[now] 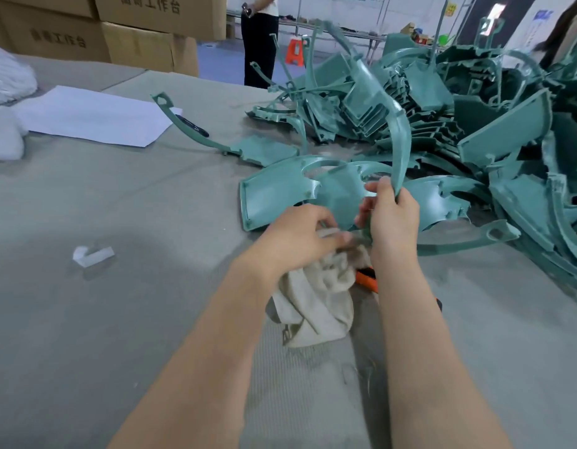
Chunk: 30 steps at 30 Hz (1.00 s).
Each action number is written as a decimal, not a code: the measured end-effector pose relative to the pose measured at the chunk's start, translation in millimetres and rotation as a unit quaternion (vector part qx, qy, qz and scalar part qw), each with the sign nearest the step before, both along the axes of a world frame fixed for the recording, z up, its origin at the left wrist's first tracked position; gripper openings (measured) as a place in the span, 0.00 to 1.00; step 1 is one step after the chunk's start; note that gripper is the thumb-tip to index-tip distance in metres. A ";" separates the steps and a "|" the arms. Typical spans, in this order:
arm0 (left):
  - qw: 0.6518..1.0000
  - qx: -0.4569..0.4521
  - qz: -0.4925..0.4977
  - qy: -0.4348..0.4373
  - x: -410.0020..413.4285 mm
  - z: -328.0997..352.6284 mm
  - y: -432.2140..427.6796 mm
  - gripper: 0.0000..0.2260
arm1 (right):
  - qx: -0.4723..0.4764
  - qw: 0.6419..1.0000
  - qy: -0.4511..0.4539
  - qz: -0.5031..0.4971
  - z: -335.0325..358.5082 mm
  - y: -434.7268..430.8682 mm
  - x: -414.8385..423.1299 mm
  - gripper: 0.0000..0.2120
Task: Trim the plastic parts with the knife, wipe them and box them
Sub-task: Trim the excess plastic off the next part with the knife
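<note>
We're on the wipe: our right hand (392,215) grips the curved teal strip (402,140) upright, and our left hand (300,238) pinches the beige cloth (316,299) at its lower end. The orange knife (366,278) lies beside the cloth. A big pile of parts (475,108) is left, and we see nothing boxed.

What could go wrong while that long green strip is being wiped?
The orange knife lies partly hidden between the cloth and the right forearm, so that arm might brush it. The long curved strip gripped by the right hand rises beside the pile of parts and could snag loose pieces.
</note>
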<state>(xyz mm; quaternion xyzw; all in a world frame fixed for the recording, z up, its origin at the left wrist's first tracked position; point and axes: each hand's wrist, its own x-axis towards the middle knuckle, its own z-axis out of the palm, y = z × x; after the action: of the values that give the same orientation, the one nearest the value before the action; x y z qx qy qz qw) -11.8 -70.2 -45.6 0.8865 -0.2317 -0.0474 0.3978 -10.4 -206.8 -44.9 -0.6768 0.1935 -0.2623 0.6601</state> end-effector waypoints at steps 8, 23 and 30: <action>0.984 0.162 -0.015 0.070 -1.6 5.7 16.6 0.21 | -0.069 0.996 0.054 -0.027 -6.6 -7.4 0.4 0.16; 0.996 0.044 0.067 0.043 9.8 -3.5 14.4 0.15 | -0.116 0.989 0.029 0.084 -1.9 17.1 9.0 0.15; 0.867 -0.449 0.141 0.163 15.5 13.1 13.6 0.38 | -0.434 0.893 0.004 0.118 9.3 57.4 -17.2 0.15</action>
<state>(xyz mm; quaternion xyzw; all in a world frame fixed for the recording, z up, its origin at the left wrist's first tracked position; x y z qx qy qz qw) 3.7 -56.6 -32.5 0.6151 -0.0324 -0.0254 0.7874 -27.6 -149.3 -35.6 -0.9149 -0.0185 -0.2379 0.3256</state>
